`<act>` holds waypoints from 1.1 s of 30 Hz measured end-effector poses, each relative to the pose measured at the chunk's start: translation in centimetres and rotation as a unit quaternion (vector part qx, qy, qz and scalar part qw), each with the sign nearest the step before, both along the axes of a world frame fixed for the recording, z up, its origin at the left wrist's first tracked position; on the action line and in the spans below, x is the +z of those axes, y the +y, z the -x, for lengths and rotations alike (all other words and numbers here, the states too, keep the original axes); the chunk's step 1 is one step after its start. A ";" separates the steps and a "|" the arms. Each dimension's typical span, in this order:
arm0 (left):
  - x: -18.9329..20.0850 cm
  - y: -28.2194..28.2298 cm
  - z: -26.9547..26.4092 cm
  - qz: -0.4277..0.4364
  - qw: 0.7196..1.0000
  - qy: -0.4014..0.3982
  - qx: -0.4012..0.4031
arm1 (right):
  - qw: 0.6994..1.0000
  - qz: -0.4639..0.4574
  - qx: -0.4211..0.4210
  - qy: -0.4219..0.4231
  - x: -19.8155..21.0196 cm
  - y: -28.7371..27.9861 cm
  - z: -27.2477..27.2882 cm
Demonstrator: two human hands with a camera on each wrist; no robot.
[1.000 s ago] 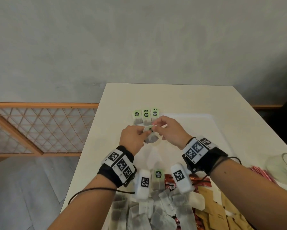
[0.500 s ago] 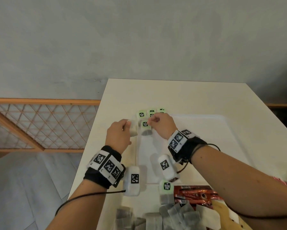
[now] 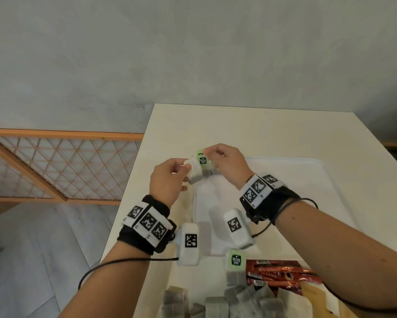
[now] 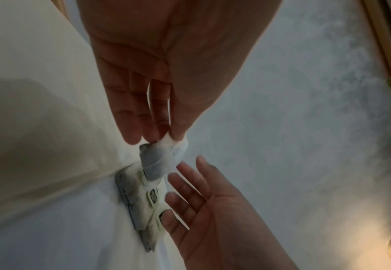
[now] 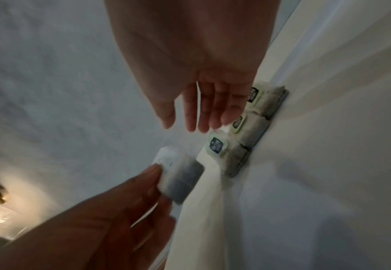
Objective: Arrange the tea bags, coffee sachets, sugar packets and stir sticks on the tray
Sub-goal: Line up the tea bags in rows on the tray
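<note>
My left hand (image 3: 185, 168) pinches a grey tea bag (image 3: 194, 174) by its top, just above the far left corner of the white tray (image 3: 307, 191). In the left wrist view thumb and fingers of the left hand (image 4: 166, 137) squeeze that tea bag (image 4: 159, 160). A short row of tea bags (image 5: 238, 144) with green tags lies in that corner, also seen as the row of tea bags (image 4: 141, 202). My right hand (image 5: 197, 124) hovers over the row with straight fingers and holds nothing; from the head its fingers hide most of the row.
Close to me lie a pile of loose tea bags (image 3: 218, 304), one tea bag with a green tag (image 3: 235, 261), red coffee sachets (image 3: 278, 274) and brown packets (image 3: 312, 294). The table's left edge runs beside my left wrist. Much of the tray's inside is bare.
A second ago both hands held one tea bag above the tray. They moved to the far left corner; now only the left hand holds the bag and the right has spread.
</note>
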State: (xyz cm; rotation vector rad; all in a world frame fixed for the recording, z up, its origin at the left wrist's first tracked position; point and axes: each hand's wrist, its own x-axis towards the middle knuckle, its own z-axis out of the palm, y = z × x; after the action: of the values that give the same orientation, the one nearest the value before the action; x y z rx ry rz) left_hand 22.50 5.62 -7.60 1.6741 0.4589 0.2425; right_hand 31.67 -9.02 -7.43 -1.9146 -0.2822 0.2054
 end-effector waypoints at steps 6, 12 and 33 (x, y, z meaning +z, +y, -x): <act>0.9 -2.6 -0.2 0.046 0.997 -0.045 0.036 | 0.998 0.045 0.036 -0.036 0.5 -1.9 2.0; 2.1 -5.5 0.1 0.136 0.991 0.005 -0.020 | 0.989 0.099 0.035 -0.103 1.7 -3.5 3.5; 1.1 -1.3 -3.8 -0.358 0.917 0.130 -0.119 | 0.992 0.116 0.001 0.056 -0.9 -5.2 -0.7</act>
State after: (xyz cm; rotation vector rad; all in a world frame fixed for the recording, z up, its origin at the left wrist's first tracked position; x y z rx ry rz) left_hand 26.30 4.35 -6.52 2.4815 0.3763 -0.0057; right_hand 32.35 -14.21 -8.34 -2.1246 -0.1914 0.3585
